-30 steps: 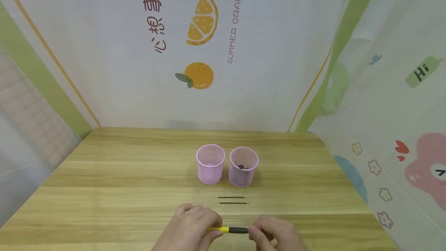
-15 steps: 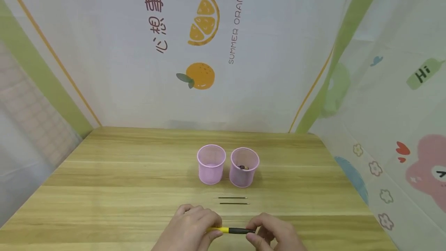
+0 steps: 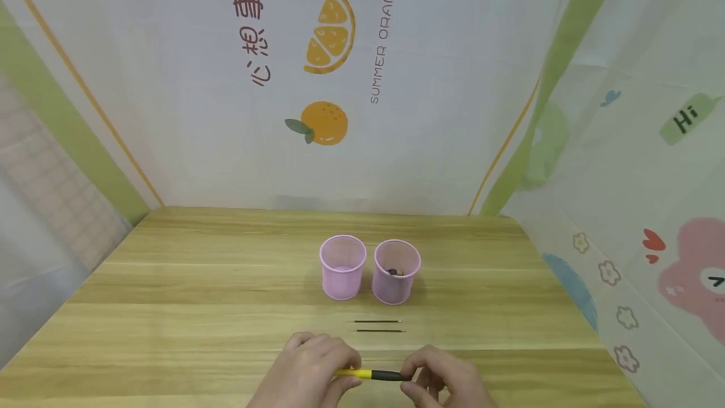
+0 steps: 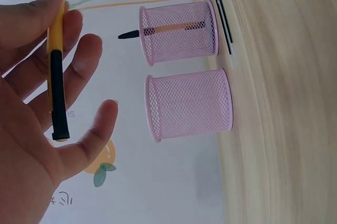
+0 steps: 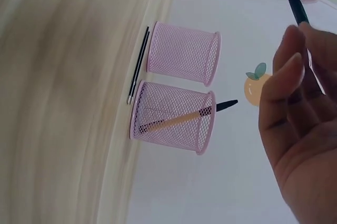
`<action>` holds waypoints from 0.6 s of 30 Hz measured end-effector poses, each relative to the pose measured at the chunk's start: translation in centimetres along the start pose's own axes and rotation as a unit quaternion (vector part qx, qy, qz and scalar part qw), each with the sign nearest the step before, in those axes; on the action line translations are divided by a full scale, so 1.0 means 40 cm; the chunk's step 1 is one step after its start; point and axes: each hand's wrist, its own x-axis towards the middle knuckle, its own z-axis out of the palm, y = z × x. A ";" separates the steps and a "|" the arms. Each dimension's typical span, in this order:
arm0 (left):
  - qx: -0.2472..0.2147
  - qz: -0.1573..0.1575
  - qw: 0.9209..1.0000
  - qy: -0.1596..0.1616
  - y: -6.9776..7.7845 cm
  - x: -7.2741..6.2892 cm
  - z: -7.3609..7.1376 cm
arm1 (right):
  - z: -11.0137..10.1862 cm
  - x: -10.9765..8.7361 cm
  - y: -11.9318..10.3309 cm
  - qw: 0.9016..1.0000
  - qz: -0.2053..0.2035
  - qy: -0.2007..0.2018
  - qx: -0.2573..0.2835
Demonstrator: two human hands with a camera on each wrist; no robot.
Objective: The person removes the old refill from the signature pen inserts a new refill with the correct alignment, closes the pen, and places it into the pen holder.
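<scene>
A yellow and black pen [image 3: 362,373] is held level between the two hands near the table's front edge. My left hand [image 3: 306,373] pinches its yellow barrel between thumb and fingers. In the left wrist view, the pen's black end with a clip [image 4: 57,92] lies across the left palm, and the little finger stands away from it. My right hand [image 3: 447,378] pinches the pen's black tip end with thumb and forefinger, the other fingers curled below. Just beyond the hands, two thin black pen refills [image 3: 378,326] lie side by side on the wooden table [image 3: 198,320].
Two pink mesh pen holders [image 3: 342,279] stand side by side behind the refills. The right-hand holder [image 5: 174,145] contains a pen [image 5: 181,120] with a black end sticking out past the rim. A white curtain [image 3: 430,143] printed with oranges hangs behind the table.
My right thumb and fingers have shifted their grip at the pen's tip, the forefinger now lying over it. The left hand and the pen stay nearly in place.
</scene>
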 end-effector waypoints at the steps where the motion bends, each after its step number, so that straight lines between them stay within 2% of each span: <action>1: 0.005 0.007 1.000 0.005 -0.001 -0.001 0.001 | 0.000 0.001 0.000 1.000 -0.004 0.001 -0.002; 5: 0.021 0.032 0.999 0.019 -0.002 -0.001 0.003 | 0.000 0.000 -0.001 1.000 -0.013 0.009 -0.016; 12: 0.026 0.039 0.999 0.024 -0.002 0.001 0.005 | 0.003 -0.007 0.010 1.000 0.009 -0.001 -0.028; 18: 0.033 0.061 0.997 0.029 -0.007 0.001 0.007 | 0.009 -0.009 0.024 0.997 -0.047 0.009 -0.057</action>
